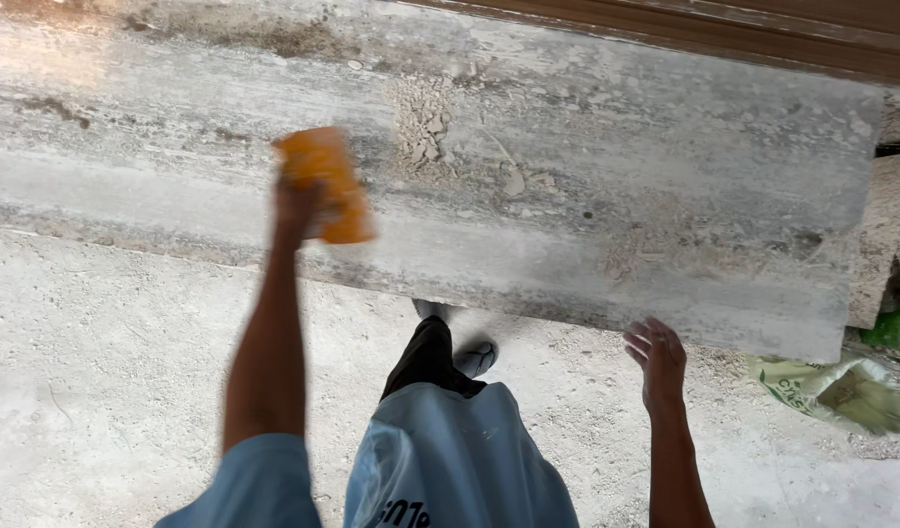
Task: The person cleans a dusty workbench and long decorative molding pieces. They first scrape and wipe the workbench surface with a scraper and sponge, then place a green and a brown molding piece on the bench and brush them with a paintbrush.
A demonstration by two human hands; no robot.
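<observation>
My left hand (295, 208) grips an orange block-shaped pad (327, 183), blurred, pressed on or just above a long grey stone slab (607, 186) streaked with dust and cement. A heap of small rubble crumbs (426, 127) lies on the slab just right of the pad. My right hand (655, 357) hangs near the slab's front edge with its fingers loosely curled, holding nothing. Below are my light blue shirt (450, 460), dark trousers and one shoe (474, 357).
Pale dusty concrete floor (98, 342) spreads under the slab. A crumpled green and white sack (841, 391) lies at the right by broken stone pieces (885, 235). A brown wooden frame (763, 34) runs along the slab's far side.
</observation>
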